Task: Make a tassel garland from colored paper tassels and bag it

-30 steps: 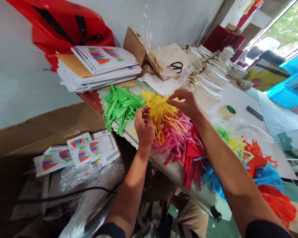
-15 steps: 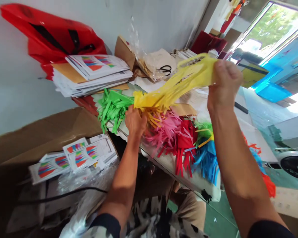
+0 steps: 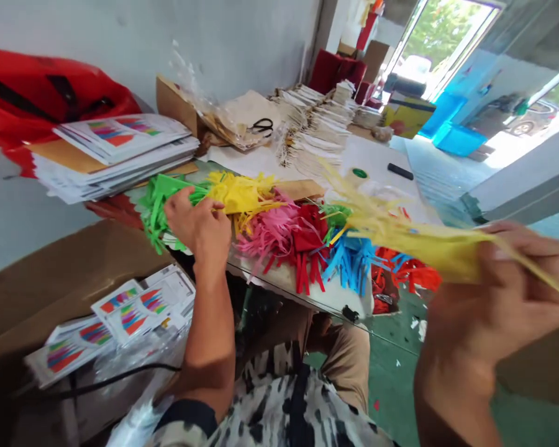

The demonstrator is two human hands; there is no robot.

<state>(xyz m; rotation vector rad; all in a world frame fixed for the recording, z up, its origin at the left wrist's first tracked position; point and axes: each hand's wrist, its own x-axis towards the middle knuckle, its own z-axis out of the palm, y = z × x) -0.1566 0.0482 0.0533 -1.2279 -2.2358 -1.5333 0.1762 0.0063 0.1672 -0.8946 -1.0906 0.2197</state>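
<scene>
My right hand (image 3: 498, 298) is closed around a yellow fringed paper piece (image 3: 400, 230), held off the table at the right with its strips pointing left; hand and paper are motion-blurred. My left hand (image 3: 198, 226) is closed on the table's near edge, its fingers at the green fringed pile (image 3: 156, 195) and beside the yellow fringed pile (image 3: 242, 192). Pink (image 3: 270, 233), red (image 3: 310, 239), blue (image 3: 351, 257) and orange (image 3: 405, 270) fringed paper piles run in a row to the right along the table edge.
Stacks of printed cards (image 3: 116, 152) lie at the back left before a red bag (image 3: 32, 93). Scissors (image 3: 261, 127), tied white bundles (image 3: 312, 124), a tape roll (image 3: 359, 174) and a black marker (image 3: 399, 171) sit farther back. More printed cards (image 3: 121, 310) rest on a cardboard box (image 3: 69, 273) below left.
My right hand has pulled the yellow fringed piece off the pile, lifted it up, then swung it down to the right. My left hand shifted from the yellow pile toward the green one.
</scene>
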